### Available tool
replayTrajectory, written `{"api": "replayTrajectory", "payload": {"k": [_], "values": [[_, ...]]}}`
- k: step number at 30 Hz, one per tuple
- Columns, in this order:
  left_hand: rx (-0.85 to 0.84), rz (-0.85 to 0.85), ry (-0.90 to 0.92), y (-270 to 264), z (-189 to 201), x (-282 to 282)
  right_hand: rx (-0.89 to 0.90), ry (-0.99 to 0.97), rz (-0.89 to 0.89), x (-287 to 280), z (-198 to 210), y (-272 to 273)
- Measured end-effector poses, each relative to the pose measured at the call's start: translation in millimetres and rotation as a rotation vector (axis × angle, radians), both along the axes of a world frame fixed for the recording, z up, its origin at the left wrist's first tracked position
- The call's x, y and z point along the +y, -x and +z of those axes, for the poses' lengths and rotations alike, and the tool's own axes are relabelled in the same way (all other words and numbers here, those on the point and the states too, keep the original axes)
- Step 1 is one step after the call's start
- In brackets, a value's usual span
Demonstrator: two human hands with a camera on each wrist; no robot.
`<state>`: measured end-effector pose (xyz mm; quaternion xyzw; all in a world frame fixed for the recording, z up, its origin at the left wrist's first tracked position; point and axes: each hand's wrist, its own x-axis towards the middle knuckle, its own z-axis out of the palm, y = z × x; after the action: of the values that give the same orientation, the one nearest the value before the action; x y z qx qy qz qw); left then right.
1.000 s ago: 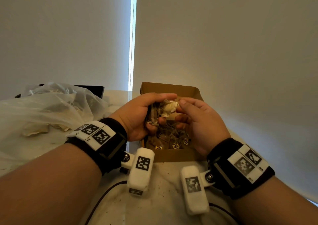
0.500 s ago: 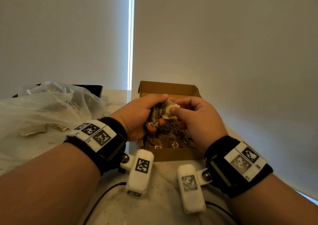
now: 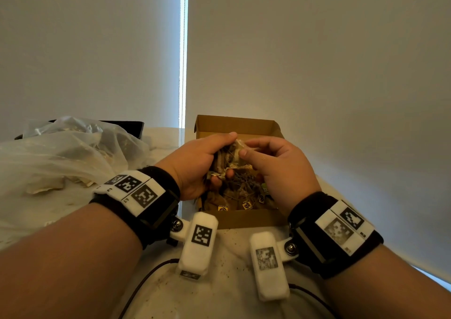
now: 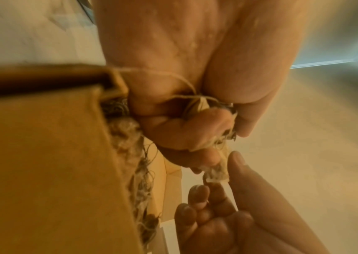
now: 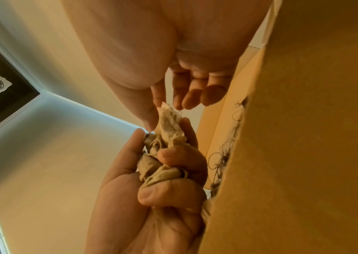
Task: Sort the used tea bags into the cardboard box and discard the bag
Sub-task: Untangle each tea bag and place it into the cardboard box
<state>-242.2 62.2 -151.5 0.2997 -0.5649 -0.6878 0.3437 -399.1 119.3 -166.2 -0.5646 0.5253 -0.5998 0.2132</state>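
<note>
My left hand (image 3: 219, 160) grips a clump of crumpled used tea bags (image 3: 225, 158) with trailing strings, held just above the open cardboard box (image 3: 234, 123). My right hand (image 3: 244, 149) meets it from the right, its thumb and forefinger pinching the pale tip of the top tea bag (image 5: 169, 116); the other fingers curl loosely. In the left wrist view that tip (image 4: 216, 173) sticks out below my left hand's curled fingers (image 4: 186, 127). Several more tea bags with yellow tags (image 3: 241, 194) lie in the box.
A crumpled clear plastic bag (image 3: 61, 152) with several tea bags in it lies on the pale table (image 3: 219, 294) at the left. A black object (image 3: 127, 125) stands behind it. Tea crumbs and a black cable (image 3: 141, 284) lie near the front. Window blinds rise close behind the box.
My right thumb has slid left onto the top tea bag's tip. Both hands stay over the box, and the left hand keeps its grip on the clump.
</note>
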Motion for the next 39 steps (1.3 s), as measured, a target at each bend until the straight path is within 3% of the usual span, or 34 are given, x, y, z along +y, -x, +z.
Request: {"api": "replayTrajectory", "payload": {"k": [10, 19, 31, 39], "values": [[0.017, -0.09, -0.028, -4.9, 1.2, -0.5, 0.02, 0.053, -0.083, 0.5, 3.6, -1.3], [0.043, -0.122, -0.022, -4.3, -0.9, -3.8, -0.083, 0.086, -0.13, 1.3, 5.1, -0.9], [0.06, -0.004, -0.11, -0.7, -1.2, -6.3, -0.328, 0.086, -0.106, 0.6, 9.8, 1.0], [0.069, 0.087, -0.149, 2.5, -1.9, -7.5, -0.57, 0.014, 0.014, 0.2, 12.8, -0.3]]}}
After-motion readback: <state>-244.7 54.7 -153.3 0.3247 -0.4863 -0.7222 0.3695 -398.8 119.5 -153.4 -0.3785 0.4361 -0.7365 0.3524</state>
